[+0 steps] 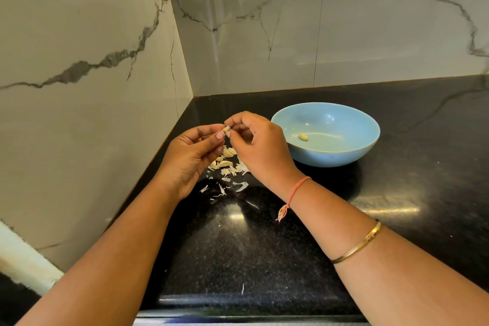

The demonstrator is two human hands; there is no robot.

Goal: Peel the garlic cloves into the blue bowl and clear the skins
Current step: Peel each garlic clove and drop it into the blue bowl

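— Where does the blue bowl [326, 160] stand?
— On the black counter [402, 193], not far from the corner of the marble wall [264, 34]. One peeled clove [303, 136] lies inside the bowl, left of its middle.
— And the hands?
— Both are raised just left of the bowl. The left hand [190, 156] curls its thumb and fingers round a small garlic clove [226, 130]. The right hand [262, 151] pinches the same clove from the bowl's side with thumb and forefinger. Its knuckles sit close to the bowl's left rim; whether they touch it I cannot tell.
— Is there more garlic?
— A small heap of cloves [225, 162] lies on the counter left of the bowl, under the hands and partly hidden by them.
— And the peelings?
— Pale skins [239, 186] are scattered left of the bowl and nearer the person than it. One thin sliver [242, 289] lies well apart from the bowl, toward the counter's front edge.
— Anything on the arms?
— A red thread [297, 189] circles the right wrist just beside the bowl, and a gold bangle [357, 243] sits further up that forearm.
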